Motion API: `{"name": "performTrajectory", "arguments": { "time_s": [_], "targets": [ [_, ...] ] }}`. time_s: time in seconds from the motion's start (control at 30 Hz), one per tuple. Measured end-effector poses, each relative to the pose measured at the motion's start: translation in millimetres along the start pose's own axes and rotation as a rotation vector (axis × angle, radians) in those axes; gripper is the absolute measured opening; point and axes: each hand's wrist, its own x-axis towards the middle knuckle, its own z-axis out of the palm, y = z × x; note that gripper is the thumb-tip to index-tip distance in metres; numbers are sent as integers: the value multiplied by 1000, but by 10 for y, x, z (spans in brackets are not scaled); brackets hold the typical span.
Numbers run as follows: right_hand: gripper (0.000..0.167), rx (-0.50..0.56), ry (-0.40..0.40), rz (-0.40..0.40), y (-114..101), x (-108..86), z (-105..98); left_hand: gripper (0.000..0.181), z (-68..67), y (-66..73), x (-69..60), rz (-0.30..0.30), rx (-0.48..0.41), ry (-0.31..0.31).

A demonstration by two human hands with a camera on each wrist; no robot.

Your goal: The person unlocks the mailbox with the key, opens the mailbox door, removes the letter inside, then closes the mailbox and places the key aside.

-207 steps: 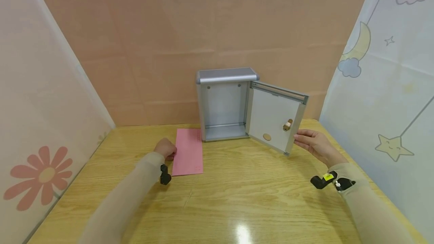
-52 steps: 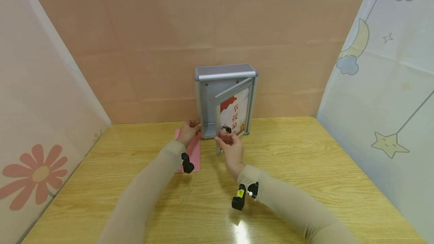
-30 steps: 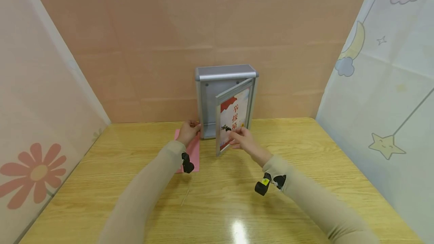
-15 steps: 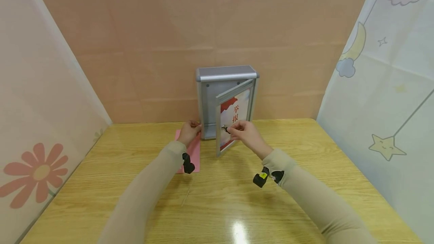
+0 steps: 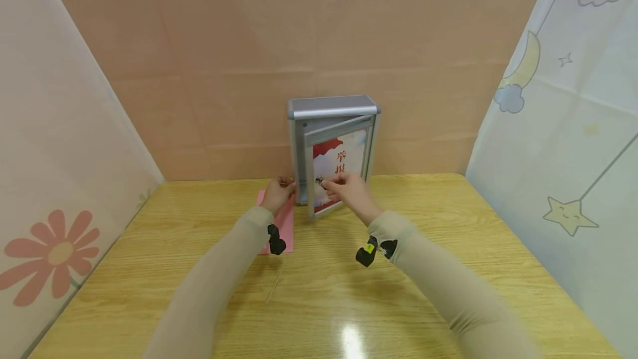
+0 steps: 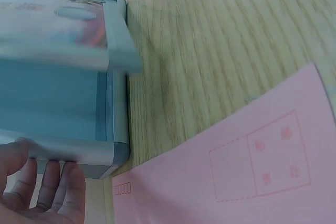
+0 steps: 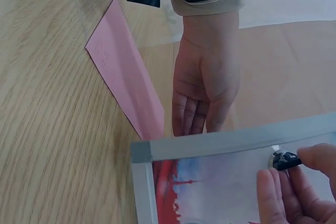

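A silver metal letter box (image 5: 334,107) stands upright at the back of the table. Its hinged door (image 5: 353,145), with a red and white printed face, is ajar on the right-hand hinge. The thumb of my left hand (image 5: 277,196) lies on the box's left front rim and its fingers on the side wall, gripping it. My right hand (image 5: 353,194) pinches a black-headed key (image 7: 286,161) at the door's lock. Beside and partly under my left hand lies a pink envelope (image 5: 286,229), flat on the table; printed boxes show on it in the left wrist view.
The wooden table (image 5: 319,287) carries the box and envelope. Behind them rises a peach-coloured backdrop (image 5: 239,109), with patterned white panels on the left (image 5: 65,143) and right (image 5: 558,143).
The door was swung wide open to the right, then came round towards the box. My right hand moved from its edge to the key; my left went from the envelope to the box.
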Motion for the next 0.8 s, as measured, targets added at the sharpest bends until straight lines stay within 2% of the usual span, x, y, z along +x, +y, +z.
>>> {"name": "performTrajectory", "arguments": {
  "time_s": [0.13,0.4,0.8],
  "targets": [
    [29,75,50,7,-11,88,137,26,-1,-10,-5,8,8,13],
    [27,77,91,18,-78,213,252,26,-7,-29,-5,27,26,25],
    [28,109,132,33,-107,344,330,27,-12,-12,-7,0,4,10]
  ]
}}
